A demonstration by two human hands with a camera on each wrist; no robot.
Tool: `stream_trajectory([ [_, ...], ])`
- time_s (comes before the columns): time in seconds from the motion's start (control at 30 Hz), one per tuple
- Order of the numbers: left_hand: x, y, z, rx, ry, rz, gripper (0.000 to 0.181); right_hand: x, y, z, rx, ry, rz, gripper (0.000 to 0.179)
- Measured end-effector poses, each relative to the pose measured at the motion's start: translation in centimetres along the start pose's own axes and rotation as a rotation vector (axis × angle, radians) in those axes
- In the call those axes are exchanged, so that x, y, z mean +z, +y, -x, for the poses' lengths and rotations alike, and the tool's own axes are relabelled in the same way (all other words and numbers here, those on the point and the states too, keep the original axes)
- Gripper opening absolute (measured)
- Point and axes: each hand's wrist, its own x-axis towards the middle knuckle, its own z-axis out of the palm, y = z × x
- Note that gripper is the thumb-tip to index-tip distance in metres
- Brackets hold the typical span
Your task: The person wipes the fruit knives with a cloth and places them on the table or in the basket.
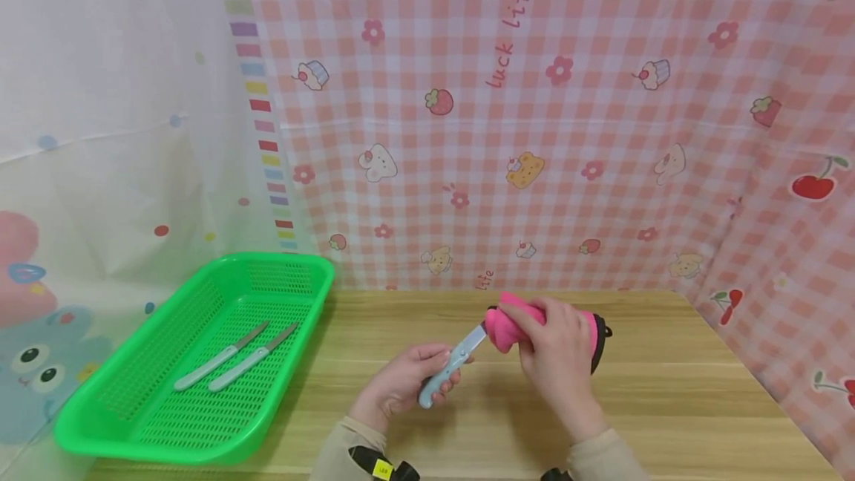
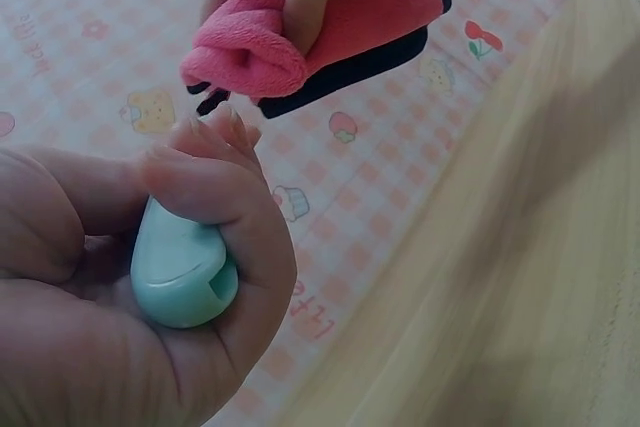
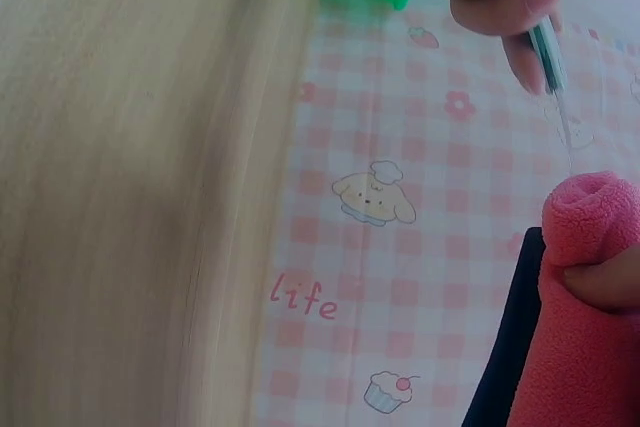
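My left hand (image 1: pixel 407 381) grips a knife (image 1: pixel 444 375) by its pale blue-green handle; in the left wrist view the handle's butt (image 2: pixel 185 267) pokes out of the curled fingers. The blade points up and right, its tip end hidden at the cloth. A bunched pink cloth (image 1: pixel 509 326) with black edging is held in my right hand (image 1: pixel 557 351), whose fingers curl over it. From the right wrist view, the pink cloth (image 3: pixel 590 222) sits right by the thin blade (image 3: pixel 566 127). Whether blade and cloth touch is hard to tell.
A green plastic basket (image 1: pixel 267 414) with a perforated bottom stands on the left. Inside lie two similar knives (image 1: pixel 220 366) side by side, blades toward the back right. Beneath everything is a wood-grain table (image 1: pixel 688 392), backed by a pink checked curtain (image 1: pixel 454 139).
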Motion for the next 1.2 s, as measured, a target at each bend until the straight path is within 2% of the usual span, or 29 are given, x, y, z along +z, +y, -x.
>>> stream_trajectory([
  [0.33,-0.5,0.2,0.3,-0.003,-0.014,0.014,0.043,-0.5,0.8,0.0,0.055,0.021,-0.005,0.055],
  [0.53,-0.9,0.3,0.5,0.033,-0.028,0.02,0.046,-0.9,1.0,0.5,0.076,0.042,-0.021,0.056],
  [0.63,-0.9,0.4,0.7,0.052,-0.007,0.005,0.046,-1.0,1.0,0.8,0.085,0.043,-0.025,0.056],
  [0.8,-0.6,0.7,0.9,0.06,0.069,-0.04,0.043,-1.1,1.2,0.9,0.086,0.03,-0.022,0.055],
  [0.9,-0.2,0.9,1.0,0.065,0.132,-0.112,0.039,-1.1,1.3,0.9,0.086,0.02,-0.019,0.055],
  [1.0,0.3,1.1,1.0,0.089,0.203,-0.232,0.032,-1.2,1.4,0.9,0.092,0.014,-0.021,0.054],
  [1.2,1.5,1.6,1.3,0.204,0.34,-0.543,0.025,-1.3,1.5,0.9,0.095,0.024,-0.021,0.053],
])
